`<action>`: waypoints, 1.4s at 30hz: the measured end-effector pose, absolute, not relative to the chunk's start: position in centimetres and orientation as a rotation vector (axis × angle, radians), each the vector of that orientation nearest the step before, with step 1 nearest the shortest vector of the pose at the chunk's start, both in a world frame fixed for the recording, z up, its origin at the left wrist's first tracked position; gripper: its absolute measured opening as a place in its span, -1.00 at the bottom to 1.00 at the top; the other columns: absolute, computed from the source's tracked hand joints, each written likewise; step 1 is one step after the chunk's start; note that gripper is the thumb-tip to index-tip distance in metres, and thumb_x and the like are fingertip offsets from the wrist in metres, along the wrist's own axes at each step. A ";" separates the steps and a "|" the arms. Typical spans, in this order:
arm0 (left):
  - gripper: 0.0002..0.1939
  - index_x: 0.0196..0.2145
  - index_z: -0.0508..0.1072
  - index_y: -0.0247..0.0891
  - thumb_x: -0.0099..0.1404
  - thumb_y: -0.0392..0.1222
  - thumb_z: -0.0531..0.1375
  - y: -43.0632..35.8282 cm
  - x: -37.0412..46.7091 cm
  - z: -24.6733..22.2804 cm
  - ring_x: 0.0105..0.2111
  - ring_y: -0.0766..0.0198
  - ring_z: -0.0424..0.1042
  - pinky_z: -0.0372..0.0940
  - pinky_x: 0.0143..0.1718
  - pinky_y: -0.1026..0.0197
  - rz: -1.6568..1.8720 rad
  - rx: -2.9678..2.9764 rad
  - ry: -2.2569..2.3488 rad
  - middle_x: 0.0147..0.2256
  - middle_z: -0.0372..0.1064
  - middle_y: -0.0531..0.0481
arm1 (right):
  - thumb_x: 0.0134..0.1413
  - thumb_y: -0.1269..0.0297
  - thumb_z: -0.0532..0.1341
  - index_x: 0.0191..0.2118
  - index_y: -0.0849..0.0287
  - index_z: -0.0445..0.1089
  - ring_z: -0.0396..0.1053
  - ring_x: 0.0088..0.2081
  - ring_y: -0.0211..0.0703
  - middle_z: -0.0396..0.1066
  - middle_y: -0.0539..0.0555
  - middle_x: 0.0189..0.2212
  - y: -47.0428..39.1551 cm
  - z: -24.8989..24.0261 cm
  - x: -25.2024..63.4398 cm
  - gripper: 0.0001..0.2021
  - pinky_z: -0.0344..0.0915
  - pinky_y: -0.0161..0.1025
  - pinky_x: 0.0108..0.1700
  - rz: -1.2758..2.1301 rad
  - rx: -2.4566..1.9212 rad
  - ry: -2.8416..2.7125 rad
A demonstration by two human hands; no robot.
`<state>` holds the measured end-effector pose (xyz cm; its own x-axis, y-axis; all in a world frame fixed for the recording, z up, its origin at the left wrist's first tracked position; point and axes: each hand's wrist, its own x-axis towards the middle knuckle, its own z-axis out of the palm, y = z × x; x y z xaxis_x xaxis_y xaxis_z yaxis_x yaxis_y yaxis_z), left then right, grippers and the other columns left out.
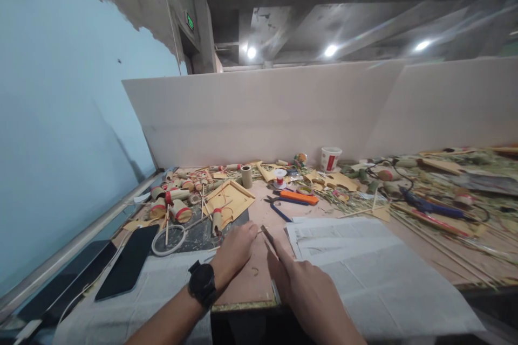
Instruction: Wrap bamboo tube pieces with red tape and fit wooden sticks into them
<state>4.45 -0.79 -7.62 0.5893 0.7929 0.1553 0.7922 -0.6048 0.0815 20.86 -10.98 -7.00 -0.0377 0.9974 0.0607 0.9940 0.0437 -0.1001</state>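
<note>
Near the front edge of the wooden table [243, 292], my left hand [238, 245] is closed in a pinch, with a thin pale stick tip [259, 230] showing at its fingertips. A dark watch sits on that wrist. Just to the right, my right hand [301, 285] is wrapped round a dark narrow tool, a knife by its look [267, 235], with the forefinger stretched along it. The tool's tip points forward, close to the stick. The handle is hidden in the palm.
Behind the hands lie pliers [279, 209] and an orange cutter [299, 197]. Bamboo pieces with red bands [181, 212] crowd the left, beside a phone [127, 261]. Newspaper [376, 275] covers the right front. A paper cup [331, 159] stands by the white partition [263, 118].
</note>
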 end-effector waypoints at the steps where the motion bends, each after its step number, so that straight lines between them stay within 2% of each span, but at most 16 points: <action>1: -0.72 -0.16 0.40 -0.27 0.34 -0.47 -0.03 -0.8 4.4 -7.6 -0.20 0.16 0.46 0.32 -0.18 0.19 0.276 2.795 1.388 -0.15 0.45 -0.11 | 0.35 0.39 0.03 0.46 -0.10 -0.26 0.59 -0.35 0.05 0.60 0.11 -0.39 -10.8 -6.9 20.7 -0.32 0.19 -0.32 -0.48 0.045 -2.093 -2.193; 9: -0.74 -0.20 0.40 -0.25 0.41 -0.39 -0.07 -0.4 4.5 -8.2 -0.21 0.16 0.46 0.31 -0.18 0.17 0.326 2.747 1.443 -0.18 0.46 -0.11 | 0.26 0.48 0.07 0.44 -0.07 -0.16 0.59 -0.34 0.04 0.60 0.16 -0.35 -10.6 -5.9 20.4 -0.28 0.16 -0.34 -0.49 -0.006 -2.089 -2.269; 19: -0.70 -0.14 0.38 -0.28 0.33 -0.51 -0.05 -0.3 4.6 -7.9 -0.13 0.16 0.46 0.32 -0.11 0.19 0.288 2.762 1.384 -0.13 0.45 -0.14 | 0.21 0.50 0.08 0.45 -0.01 -0.18 0.58 -0.32 0.05 0.59 0.19 -0.33 -9.6 -5.8 20.3 -0.25 0.13 -0.33 -0.48 -0.037 -2.083 -2.298; 25: -0.68 -0.13 0.37 -0.26 0.32 -0.52 -0.06 -0.2 4.7 -8.0 -0.14 0.15 0.47 0.34 -0.13 0.18 0.262 2.793 1.391 -0.13 0.44 -0.13 | 0.24 0.48 0.06 0.43 -0.09 -0.11 0.59 -0.32 0.04 0.59 0.15 -0.37 -10.2 -5.8 20.8 -0.29 0.11 -0.34 -0.48 0.059 -2.133 -2.272; 28: -0.65 -0.14 0.37 -0.27 0.28 -0.55 -0.06 -0.1 4.7 -7.7 -0.13 0.15 0.46 0.34 -0.10 0.18 0.226 2.803 1.357 -0.11 0.44 -0.13 | 0.22 0.47 0.07 0.43 -0.05 -0.08 0.58 -0.30 0.05 0.59 0.18 -0.35 -9.7 -5.6 20.8 -0.29 0.13 -0.32 -0.47 0.056 -2.103 -2.264; 31: -0.64 -0.15 0.37 -0.29 0.25 -0.57 -0.06 0.0 4.7 -7.5 -0.11 0.15 0.45 0.33 -0.08 0.18 0.237 2.775 1.376 -0.11 0.44 -0.14 | 0.16 0.53 0.08 0.44 -0.01 -0.13 0.58 -0.29 0.05 0.59 0.19 -0.29 -9.1 -5.6 20.5 -0.23 0.14 -0.31 -0.46 0.014 -2.040 -2.272; 34: -0.64 -0.16 0.37 -0.28 0.24 -0.58 -0.05 0.2 4.6 -7.6 -0.10 0.15 0.44 0.33 -0.07 0.18 0.252 2.783 1.377 -0.11 0.43 -0.14 | 0.18 0.53 0.07 0.45 -0.01 -0.15 0.58 -0.31 0.03 0.60 0.18 -0.32 -9.4 -5.6 20.4 -0.24 0.11 -0.32 -0.47 0.031 -2.053 -2.271; 37: -0.66 -0.16 0.36 -0.27 0.26 -0.57 -0.04 0.3 4.5 -7.7 -0.11 0.15 0.45 0.33 -0.08 0.18 0.225 2.808 1.360 -0.11 0.42 -0.14 | 0.25 0.49 0.04 0.44 -0.02 -0.11 0.58 -0.30 0.04 0.59 0.17 -0.35 -10.0 -5.6 20.6 -0.31 0.09 -0.32 -0.47 0.055 -2.091 -2.281; 42: -0.72 -0.17 0.35 -0.26 0.31 -0.52 -0.03 0.5 4.3 -7.5 -0.10 0.16 0.45 0.33 -0.08 0.18 0.212 2.831 1.271 -0.09 0.42 -0.13 | 0.19 0.54 0.07 0.43 0.05 -0.12 0.58 -0.30 0.01 0.59 0.20 -0.32 -8.9 -5.7 20.2 -0.27 0.11 -0.33 -0.47 -0.022 -2.048 -2.300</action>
<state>4.34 0.52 -7.48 0.6570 0.7456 0.1114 0.7413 -0.6658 0.0843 20.24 -8.87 -5.75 -0.1148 0.9918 0.0558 0.9927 0.1166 -0.0304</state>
